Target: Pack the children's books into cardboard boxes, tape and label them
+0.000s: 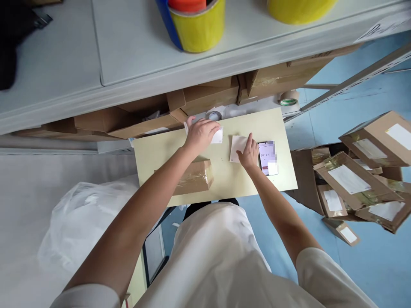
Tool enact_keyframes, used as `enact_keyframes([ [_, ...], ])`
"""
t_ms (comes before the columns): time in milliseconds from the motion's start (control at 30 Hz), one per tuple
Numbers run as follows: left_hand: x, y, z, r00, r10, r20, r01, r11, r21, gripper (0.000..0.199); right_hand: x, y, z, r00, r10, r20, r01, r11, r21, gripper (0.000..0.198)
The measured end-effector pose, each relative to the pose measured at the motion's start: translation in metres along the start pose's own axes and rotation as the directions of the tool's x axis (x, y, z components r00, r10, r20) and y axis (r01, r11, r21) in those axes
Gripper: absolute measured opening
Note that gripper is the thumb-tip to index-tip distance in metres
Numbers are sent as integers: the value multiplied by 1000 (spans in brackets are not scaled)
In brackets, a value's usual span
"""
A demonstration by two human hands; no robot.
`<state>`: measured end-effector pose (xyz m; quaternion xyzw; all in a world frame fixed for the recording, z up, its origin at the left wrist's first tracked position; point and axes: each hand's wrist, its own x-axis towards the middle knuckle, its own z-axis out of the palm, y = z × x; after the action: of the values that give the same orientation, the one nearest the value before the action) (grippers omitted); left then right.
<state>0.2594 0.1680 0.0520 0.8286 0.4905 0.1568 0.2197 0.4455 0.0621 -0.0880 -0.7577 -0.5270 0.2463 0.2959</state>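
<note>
Paper handling looks in hand. Left hand bends over a flat white slip at the table's far side; grip hidden, can't tell. Right hand sits loose, fingers partly spread, on a squarish white sheet to the right. Lifting either calls for a fingertip under thin paper. Oblong cardboard box, glossy tape, near left; slim phone right.
</note>
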Motion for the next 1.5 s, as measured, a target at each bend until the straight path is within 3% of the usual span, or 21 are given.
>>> enact_keyframes([
  [100,-15,11,-10,999,-42,-31,39,994,-98,21,-16,-33,-23,995,-65,-80,78,981,179,81],
  [233,-42,32,-27,996,-56,-70,32,952,-306,22,-44,-92,-52,984,-173,48,118,827,549,73],
  [333,-73,41,-47,993,-109,-53,72,885,-460,23,-62,-127,-61,983,-158,96,57,755,653,60],
  [433,-115,31,-66,980,-199,24,174,781,-600,38,-75,-141,-67,988,-134,71,51,733,678,48],
  [533,-159,13,-75,957,-268,116,263,620,-739,39,-90,-148,-74,988,-156,-1,125,791,598,45],
  [600,-183,6,-74,944,-306,125,276,518,-810,28,-105,-158,-79,973,-188,-130,226,883,411,51],
  [667,-201,5,-70,926,-364,98,264,442,-857,25,-124,-175,-81,921,-293,-255,337,929,151,55],
  [700,-209,7,-68,916,-393,80,253,412,-875,25,-135,-186,-81,887,-378,-267,402,915,40,53],
  [767,-221,14,-67,906,-418,59,222,353,-909,25,-157,-206,-77,815,-552,-177,548,833,-75,39],
  [867,-237,22,-70,924,-376,68,169,243,-955,26,-184,-229,-67,728,-684,-42,680,729,-76,24],
  [1067,-267,25,-81,948,-275,163,158,-38,-987,28,-212,-239,-59,726,-677,-126,679,733,-27,27],
  [1233,-276,27,-88,955,-233,181,177,-37,-984,30,-222,-241,-63,739,-661,-126,668,743,20,32],
  [1500,-277,32,-93,963,-204,174,168,-47,-985,29,-225,-242,-67,710,-695,-113,700,714,3,31],
])
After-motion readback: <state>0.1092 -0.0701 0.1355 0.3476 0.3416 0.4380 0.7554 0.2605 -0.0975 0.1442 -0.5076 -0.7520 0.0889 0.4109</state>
